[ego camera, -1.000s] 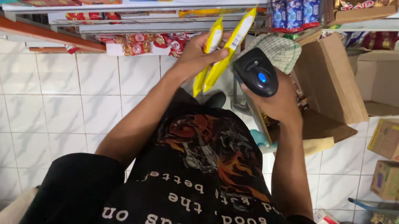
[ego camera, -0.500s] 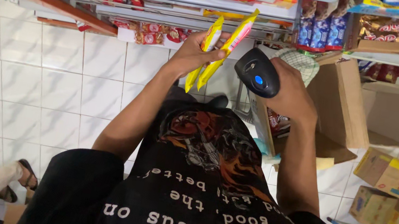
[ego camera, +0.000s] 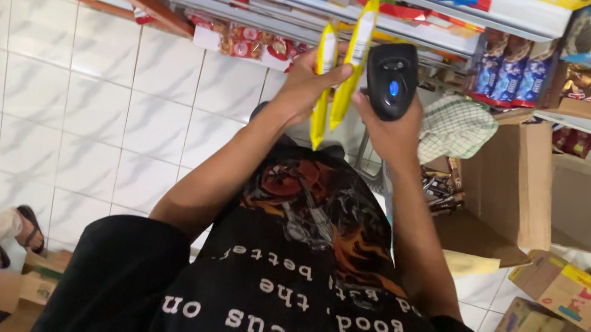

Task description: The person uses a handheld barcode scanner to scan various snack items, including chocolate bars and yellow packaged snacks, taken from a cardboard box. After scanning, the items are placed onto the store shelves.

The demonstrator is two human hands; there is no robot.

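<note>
Item: two yellow sachets, long and narrow, held side by side and roughly upright in the left hand; fingers pinch them near mid-length, so both ends stand free and the flat faces stay exposed. They sit just beside the scanner, in front of the shelves, probably so a face can be turned toward the scanner's window

Item: black handheld scanner, blue button on its back, gripped in the right hand; fingers wrap the handle firmly, head tilted toward the sachets, nearly touching the right-hand one

Hand pose: both arms raised and bent at the elbow, forearms converging ahead of the chest; hands near each other at shelf height; left grip narrow, closed on the sachets; right grip full, closed on the scanner

Surroundings: shelves stocked with coloured snack packs above; open cardboard box to the right, holding dark packets; checked cloth beside it; smaller cartons lower right; white tiled wall to the left; another person's leg and sandal at lower left, well apart from the hands
</note>
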